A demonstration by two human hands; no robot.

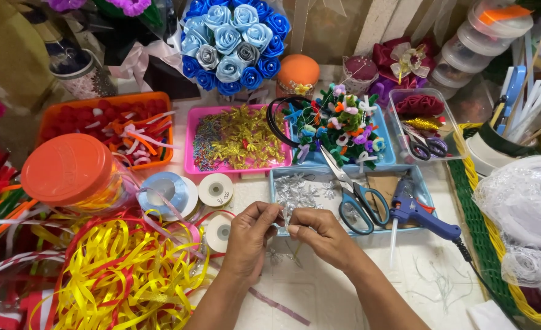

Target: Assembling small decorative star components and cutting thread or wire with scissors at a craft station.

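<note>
Evidently both hands meet just above the desk [344, 287], and between them sits a tiny silvery trim piece [284, 221], too small to name more closely. The left hand [249, 238] has its fingers [269, 211] curled and pressed together at the tips, pinching one side of that piece; the right hand [319, 235] pinches the other side with thumb and forefinger, the remaining fingers folded in. A thin greenish stem or wire [296, 250] seems to hang down just below the right fingertips, though it is hard to make out.

Just beyond the fingertips lies a pale blue tray [276, 177] strewn with silver star-like pieces [301, 192]; to the right of the fingers, in the same tray, rest blue-handled scissors [359, 205] and a blue glue gun [420, 214]. To the left of the fingers are ribbon spools [215, 189] and a heap of yellow and red ribbon [117, 269].

By my reading the step in hand is fine fitting or twisting of the small piece between the two pinches. Any further handling would call for a steady, light grip, since the piece is small and could slip or bend
</note>
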